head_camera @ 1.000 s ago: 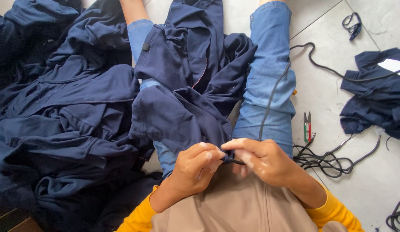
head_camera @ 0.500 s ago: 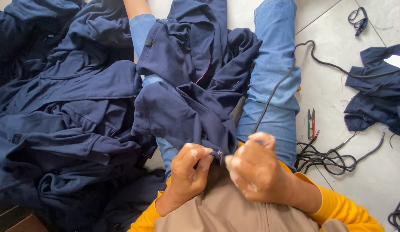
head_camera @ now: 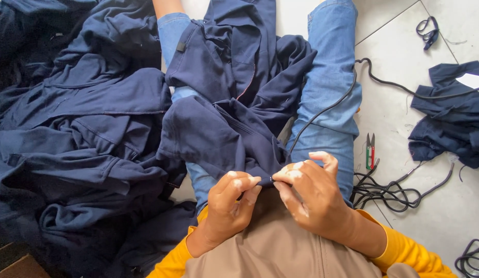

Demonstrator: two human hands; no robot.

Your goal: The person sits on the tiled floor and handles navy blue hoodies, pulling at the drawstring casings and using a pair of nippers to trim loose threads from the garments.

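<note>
Fingertips of our left hand [head_camera: 230,206] and right hand [head_camera: 311,193] now pinch closed on the dark navy cloth garment [head_camera: 224,134] hem again, after the right hand lifted higher just before.

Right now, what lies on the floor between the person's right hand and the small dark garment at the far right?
In the head view, between the right hand and the small dark garment lie thread snips and a tangle of black cord on white tiles.

Bright, even daylight; soft shadows, sharp focus, slight wide-angle warp at edges.
</note>
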